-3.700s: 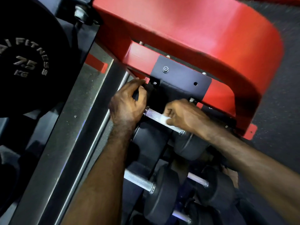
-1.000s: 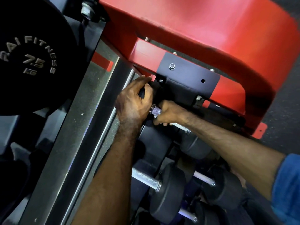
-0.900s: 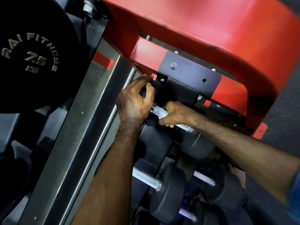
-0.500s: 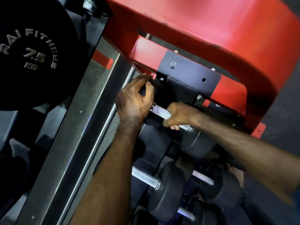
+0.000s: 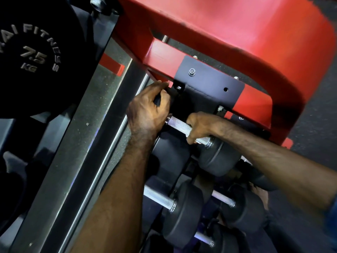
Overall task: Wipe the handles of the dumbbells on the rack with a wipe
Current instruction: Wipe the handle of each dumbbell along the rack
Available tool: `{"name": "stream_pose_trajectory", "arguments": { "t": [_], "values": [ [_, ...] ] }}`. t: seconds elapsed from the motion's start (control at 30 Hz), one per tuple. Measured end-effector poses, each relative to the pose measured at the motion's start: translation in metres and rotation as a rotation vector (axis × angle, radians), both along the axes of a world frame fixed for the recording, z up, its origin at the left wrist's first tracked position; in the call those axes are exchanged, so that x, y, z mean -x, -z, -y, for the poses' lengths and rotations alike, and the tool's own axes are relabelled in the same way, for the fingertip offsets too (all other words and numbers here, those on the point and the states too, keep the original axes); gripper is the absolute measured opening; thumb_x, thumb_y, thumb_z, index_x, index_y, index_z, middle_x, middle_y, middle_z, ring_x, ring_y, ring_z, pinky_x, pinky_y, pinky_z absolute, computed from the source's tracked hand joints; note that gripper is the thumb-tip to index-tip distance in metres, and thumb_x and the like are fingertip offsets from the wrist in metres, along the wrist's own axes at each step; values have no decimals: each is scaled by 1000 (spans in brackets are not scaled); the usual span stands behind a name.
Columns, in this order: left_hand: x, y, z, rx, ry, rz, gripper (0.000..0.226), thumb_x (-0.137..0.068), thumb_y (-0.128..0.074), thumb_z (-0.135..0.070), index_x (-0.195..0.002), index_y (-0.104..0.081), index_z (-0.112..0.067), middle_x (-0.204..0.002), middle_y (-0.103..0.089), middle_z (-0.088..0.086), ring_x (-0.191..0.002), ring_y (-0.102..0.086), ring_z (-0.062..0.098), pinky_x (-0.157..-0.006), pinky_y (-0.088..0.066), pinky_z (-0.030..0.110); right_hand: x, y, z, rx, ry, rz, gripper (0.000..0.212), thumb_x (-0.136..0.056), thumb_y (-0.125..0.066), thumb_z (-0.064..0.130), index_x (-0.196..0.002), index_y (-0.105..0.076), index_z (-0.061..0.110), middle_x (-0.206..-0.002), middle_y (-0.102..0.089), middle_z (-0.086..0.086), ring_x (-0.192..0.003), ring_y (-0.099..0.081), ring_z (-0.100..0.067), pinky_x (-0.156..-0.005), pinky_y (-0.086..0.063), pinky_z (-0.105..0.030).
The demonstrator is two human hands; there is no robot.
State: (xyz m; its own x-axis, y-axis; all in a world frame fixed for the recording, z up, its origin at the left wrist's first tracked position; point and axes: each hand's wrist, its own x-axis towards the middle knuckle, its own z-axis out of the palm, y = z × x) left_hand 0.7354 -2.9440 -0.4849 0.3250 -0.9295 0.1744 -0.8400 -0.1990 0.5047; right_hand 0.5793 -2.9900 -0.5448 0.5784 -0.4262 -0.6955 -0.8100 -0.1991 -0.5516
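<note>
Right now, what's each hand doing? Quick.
Left hand: fingers curled over the left head of the top dumbbell, gripping it.
Right hand: fingers wrapped round its handle; no wipe visible under them.

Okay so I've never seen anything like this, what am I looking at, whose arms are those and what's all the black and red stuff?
This is one picture from a camera worn on a person's head, looking down at their own arms. The red frame belongs to a dumbbell rack. The left hand grips the top dumbbell's dark left end. The right hand is curled around that dumbbell's knurled steel handle, rubbing it; the wipe itself is hidden inside the fist. More dumbbells sit on lower tiers. The black disc at upper left reads 7.5 KG.
</note>
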Motion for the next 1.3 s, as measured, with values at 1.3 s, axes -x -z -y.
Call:
{"name": "stream_pose_trajectory", "arguments": {
  "t": [1.3],
  "values": [
    [-1, -1, -1, -55, -15, 26, 33, -99, -58, -30, -122, -82, -28, -129, -77, -13, -118, -73, 10, -97, -56, 27, -4, -35, -23, 480, 215, 306, 16, -89, -66, 27, -103, -66, 17, -104, -65, -4, -94, -67, -36, -71, -50, -39]
  ]
}}
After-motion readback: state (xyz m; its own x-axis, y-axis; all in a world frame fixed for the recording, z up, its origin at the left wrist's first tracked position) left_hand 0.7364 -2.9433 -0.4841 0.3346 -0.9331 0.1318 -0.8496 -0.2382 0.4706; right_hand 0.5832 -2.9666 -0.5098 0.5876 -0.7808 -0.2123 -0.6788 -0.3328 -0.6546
